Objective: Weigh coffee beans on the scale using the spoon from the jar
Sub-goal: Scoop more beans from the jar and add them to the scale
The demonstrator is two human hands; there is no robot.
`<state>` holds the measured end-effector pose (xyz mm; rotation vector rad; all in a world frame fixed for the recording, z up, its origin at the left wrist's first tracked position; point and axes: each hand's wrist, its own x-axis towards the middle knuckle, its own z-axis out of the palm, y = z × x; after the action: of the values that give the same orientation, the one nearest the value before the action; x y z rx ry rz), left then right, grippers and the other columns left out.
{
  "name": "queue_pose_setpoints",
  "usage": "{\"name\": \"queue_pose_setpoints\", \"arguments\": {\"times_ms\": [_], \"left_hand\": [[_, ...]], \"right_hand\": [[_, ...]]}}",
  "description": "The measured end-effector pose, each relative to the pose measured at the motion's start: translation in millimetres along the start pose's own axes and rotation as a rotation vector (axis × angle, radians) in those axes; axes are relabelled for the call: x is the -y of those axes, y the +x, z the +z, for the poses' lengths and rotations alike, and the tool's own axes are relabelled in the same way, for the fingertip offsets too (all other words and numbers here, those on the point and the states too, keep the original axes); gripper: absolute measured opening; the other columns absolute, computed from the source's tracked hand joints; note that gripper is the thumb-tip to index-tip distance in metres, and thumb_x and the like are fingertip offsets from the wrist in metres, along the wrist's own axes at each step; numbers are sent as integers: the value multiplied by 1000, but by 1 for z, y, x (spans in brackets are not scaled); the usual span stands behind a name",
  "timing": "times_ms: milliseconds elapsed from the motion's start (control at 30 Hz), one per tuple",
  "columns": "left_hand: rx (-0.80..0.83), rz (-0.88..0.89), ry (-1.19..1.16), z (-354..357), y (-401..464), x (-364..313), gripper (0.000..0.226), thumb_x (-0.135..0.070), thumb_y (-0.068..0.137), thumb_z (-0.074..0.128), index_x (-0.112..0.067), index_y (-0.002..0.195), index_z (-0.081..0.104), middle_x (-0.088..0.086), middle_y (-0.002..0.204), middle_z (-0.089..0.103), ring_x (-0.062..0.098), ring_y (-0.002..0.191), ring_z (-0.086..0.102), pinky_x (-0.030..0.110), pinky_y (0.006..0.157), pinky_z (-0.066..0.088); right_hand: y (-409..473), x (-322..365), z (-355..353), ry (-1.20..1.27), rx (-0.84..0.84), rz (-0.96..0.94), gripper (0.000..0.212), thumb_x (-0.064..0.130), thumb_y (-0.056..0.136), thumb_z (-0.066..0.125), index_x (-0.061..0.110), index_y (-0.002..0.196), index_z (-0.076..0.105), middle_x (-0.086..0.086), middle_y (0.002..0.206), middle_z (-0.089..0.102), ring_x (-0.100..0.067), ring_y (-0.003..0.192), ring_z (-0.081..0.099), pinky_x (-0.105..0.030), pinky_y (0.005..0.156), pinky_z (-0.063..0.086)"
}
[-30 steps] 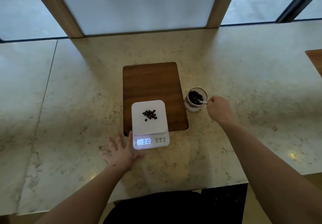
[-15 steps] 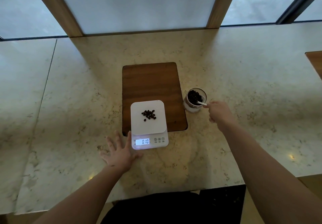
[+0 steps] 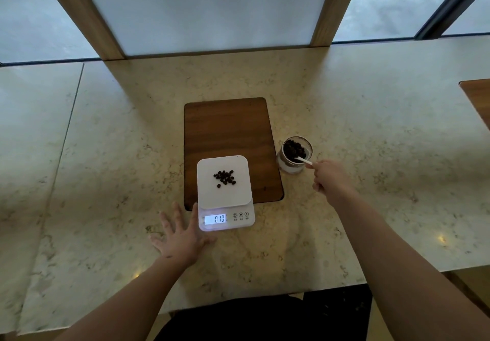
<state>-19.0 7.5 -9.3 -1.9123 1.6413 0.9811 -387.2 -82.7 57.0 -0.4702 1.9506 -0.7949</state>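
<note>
A white digital scale [image 3: 209,195] stands at the near edge of a wooden board, its lit display reading 010. A small pile of coffee beans [image 3: 225,177] lies on its platform. To the right, a glass jar [image 3: 293,155] holds more dark beans. A white spoon [image 3: 305,161] leans out of the jar with its bowl among the beans. My right hand [image 3: 330,179] pinches the end of the spoon's handle, just right of the jar. My left hand [image 3: 180,240] lies flat on the counter, fingers spread, touching the scale's near left corner.
The dark wooden board [image 3: 229,134] is set into the marble counter [image 3: 371,155]. Another wooden piece [image 3: 477,99] shows at the right edge. Wooden window posts and glass rise behind the counter. The counter's near edge runs just below my forearms.
My right hand has drawn back slightly toward me and to the right, still holding the spoon's handle in the jar. The left hand, the scale and its reading are unchanged.
</note>
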Motion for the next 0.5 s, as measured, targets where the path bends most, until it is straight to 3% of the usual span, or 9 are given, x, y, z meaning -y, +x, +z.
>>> {"name": "queue_pose_setpoints", "arguments": {"times_ms": [500], "left_hand": [[-24,-10,-7,1,2,1,108,-94,75,37,-53,131,-45,2,155,-49,40,136,-49,81,111,-6]], "right_hand": [[-14,2,0,184,10,62,25,8,100,45,3,96,69,-2,60,35,-13,49,33,-29,46,31]]}}
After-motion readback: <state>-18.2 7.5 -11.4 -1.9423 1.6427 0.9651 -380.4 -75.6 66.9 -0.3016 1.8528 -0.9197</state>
